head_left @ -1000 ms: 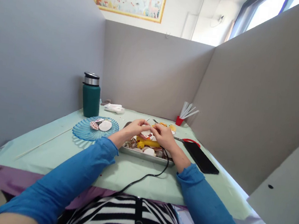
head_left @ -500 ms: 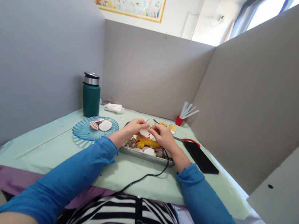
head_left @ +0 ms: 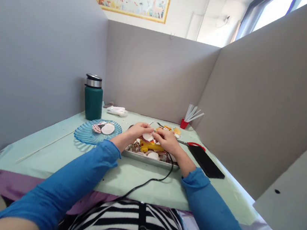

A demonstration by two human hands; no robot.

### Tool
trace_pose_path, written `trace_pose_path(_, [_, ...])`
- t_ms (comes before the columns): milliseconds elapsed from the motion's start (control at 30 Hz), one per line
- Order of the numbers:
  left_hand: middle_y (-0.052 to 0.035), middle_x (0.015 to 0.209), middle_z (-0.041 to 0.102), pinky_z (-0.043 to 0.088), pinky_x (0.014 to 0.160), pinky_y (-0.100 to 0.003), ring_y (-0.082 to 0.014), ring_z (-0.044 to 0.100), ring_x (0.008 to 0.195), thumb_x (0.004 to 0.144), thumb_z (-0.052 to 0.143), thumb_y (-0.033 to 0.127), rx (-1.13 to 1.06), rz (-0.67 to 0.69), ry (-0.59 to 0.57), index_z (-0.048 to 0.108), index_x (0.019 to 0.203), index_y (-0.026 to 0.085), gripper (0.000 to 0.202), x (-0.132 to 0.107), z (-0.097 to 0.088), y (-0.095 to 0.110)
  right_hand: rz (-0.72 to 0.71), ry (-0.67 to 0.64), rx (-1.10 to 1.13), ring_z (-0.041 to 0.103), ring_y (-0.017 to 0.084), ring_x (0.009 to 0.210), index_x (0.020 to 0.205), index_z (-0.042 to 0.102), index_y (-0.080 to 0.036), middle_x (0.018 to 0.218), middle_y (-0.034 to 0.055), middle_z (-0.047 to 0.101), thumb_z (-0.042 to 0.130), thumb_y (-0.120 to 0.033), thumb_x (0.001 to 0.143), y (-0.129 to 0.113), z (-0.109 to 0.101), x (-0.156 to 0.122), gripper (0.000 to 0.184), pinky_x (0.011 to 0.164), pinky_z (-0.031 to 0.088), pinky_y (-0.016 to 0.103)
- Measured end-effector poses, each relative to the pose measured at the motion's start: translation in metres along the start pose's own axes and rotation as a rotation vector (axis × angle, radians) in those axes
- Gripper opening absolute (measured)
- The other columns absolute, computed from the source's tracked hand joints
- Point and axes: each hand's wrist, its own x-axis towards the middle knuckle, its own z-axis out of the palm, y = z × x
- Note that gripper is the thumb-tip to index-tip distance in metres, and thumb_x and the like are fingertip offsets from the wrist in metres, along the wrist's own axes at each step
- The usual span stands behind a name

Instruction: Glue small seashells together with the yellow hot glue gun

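Observation:
Above a metal tray (head_left: 147, 160), my left hand (head_left: 139, 130) pinches a white seashell (head_left: 147, 136) by its left side. My right hand (head_left: 167, 140) has its fingers closed at the shell's right edge, and whatever small piece may be between the fingertips is hidden. Beneath both hands, a yellow hot glue gun (head_left: 149, 146) lies across the shells in the tray. Its black cord (head_left: 144, 184) runs out over the tray's front rim toward my body. Loose shells (head_left: 153, 155) fill the tray around the glue gun.
At left, a blue glass plate (head_left: 81, 134) carries several shells, with a green bottle (head_left: 93, 101) behind it. To the right are red-handled scissors (head_left: 196, 145), a black phone (head_left: 206, 162) and a red cup (head_left: 184, 124) of glue sticks. Grey partitions (head_left: 159, 70) enclose the table.
The white seashell has tilted slightly between my fingers. Both hands stay nearly in the same place over the tray.

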Motion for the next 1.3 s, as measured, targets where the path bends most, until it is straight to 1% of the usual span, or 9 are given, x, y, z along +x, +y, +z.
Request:
trace_pose_path(167, [-0.0009, 0.063, 0.056, 0.052, 0.053, -0.024, -0.0105, 0.054, 0.059, 0.063, 0.079, 0.043, 0.023, 0.051, 0.016, 0.06, 0.071, 0.011, 0.038, -0.001, 0.001, -0.001, 0.014, 0.042, -0.032, 0.05, 0.012, 0.061, 0.067, 0.061, -0.018, 0.064, 0.0002, 0.061, 0.05, -0.034, 0.091, 0.006, 0.003, 0.001, 0.031, 0.06, 0.034, 0.024])
trace_pose_path(367, [-0.004, 0.079, 0.058, 0.053, 0.056, -0.022, -0.0133, 0.055, 0.076, 0.065, 0.078, 0.043, 0.026, 0.12, 0.046, 0.064, 0.075, 0.011, 0.036, -0.001, 0.002, -0.002, 0.02, 0.114, -0.079, 0.049, 0.012, 0.059, 0.071, 0.063, -0.018, 0.063, 0.0005, 0.06, 0.05, -0.04, 0.091, 0.011, 0.006, 0.002, 0.033, 0.057, 0.034, 0.024])
trace_pose_path(533, [-0.0019, 0.072, 0.053, 0.054, 0.052, -0.023, -0.0119, 0.052, 0.069, 0.07, 0.074, 0.042, 0.035, 0.107, 0.089, 0.06, 0.075, 0.012, 0.034, -0.001, 0.003, 0.0, 0.023, 0.123, -0.088, 0.048, 0.012, 0.057, 0.068, 0.061, -0.018, 0.06, 0.0001, 0.057, 0.051, -0.043, 0.09, 0.008, 0.005, 0.001, 0.035, 0.055, 0.032, 0.024])
trace_pose_path(667, [-0.0006, 0.07, 0.05, 0.054, 0.052, -0.023, -0.0112, 0.05, 0.067, 0.072, 0.073, 0.037, 0.055, 0.096, 0.111, 0.058, 0.071, 0.012, 0.029, -0.003, 0.004, 0.002, 0.027, 0.145, -0.06, 0.049, 0.012, 0.058, 0.073, 0.062, -0.018, 0.062, 0.0, 0.059, 0.054, -0.042, 0.088, 0.009, 0.006, 0.001, 0.03, 0.055, 0.033, 0.024])
trace_pose_path(867, [-0.0014, 0.072, 0.052, 0.056, 0.054, -0.026, -0.0123, 0.052, 0.069, 0.072, 0.071, 0.034, 0.052, 0.056, 0.101, 0.058, 0.073, 0.014, 0.024, -0.003, 0.005, 0.002, 0.031, 0.165, -0.03, 0.05, 0.012, 0.057, 0.073, 0.061, -0.018, 0.062, -0.0001, 0.06, 0.057, -0.043, 0.086, 0.011, 0.006, 0.002, 0.028, 0.055, 0.033, 0.024])
trace_pose_path(1067, [-0.0024, 0.077, 0.053, 0.056, 0.056, -0.027, -0.0136, 0.053, 0.073, 0.073, 0.071, 0.035, 0.064, 0.081, 0.084, 0.059, 0.074, 0.014, 0.025, -0.004, 0.005, 0.003, 0.042, 0.183, -0.031, 0.049, 0.012, 0.055, 0.073, 0.061, -0.018, 0.06, -0.0002, 0.059, 0.057, -0.04, 0.085, 0.012, 0.007, 0.003, 0.025, 0.054, 0.033, 0.024])
trace_pose_path(1200, [-0.0027, 0.078, 0.056, 0.055, 0.057, -0.026, -0.0135, 0.055, 0.074, 0.069, 0.075, 0.035, 0.082, 0.121, 0.049, 0.059, 0.075, 0.013, 0.028, -0.004, 0.004, 0.001, 0.044, 0.192, -0.033, 0.05, 0.012, 0.056, 0.074, 0.061, -0.018, 0.062, 0.0003, 0.06, 0.056, -0.038, 0.085, 0.012, 0.007, 0.002, 0.023, 0.055, 0.033, 0.024])
trace_pose_path(1300, [-0.002, 0.075, 0.057, 0.052, 0.056, -0.024, -0.0125, 0.055, 0.069, 0.068, 0.075, 0.033, 0.125, 0.145, 0.078, 0.06, 0.074, 0.013, 0.026, 0.001, 0.001, -0.004, 0.042, 0.176, -0.036, 0.05, 0.012, 0.057, 0.073, 0.061, -0.018, 0.062, 0.0003, 0.06, 0.056, -0.038, 0.085, 0.011, 0.006, 0.002, 0.023, 0.055, 0.033, 0.024])
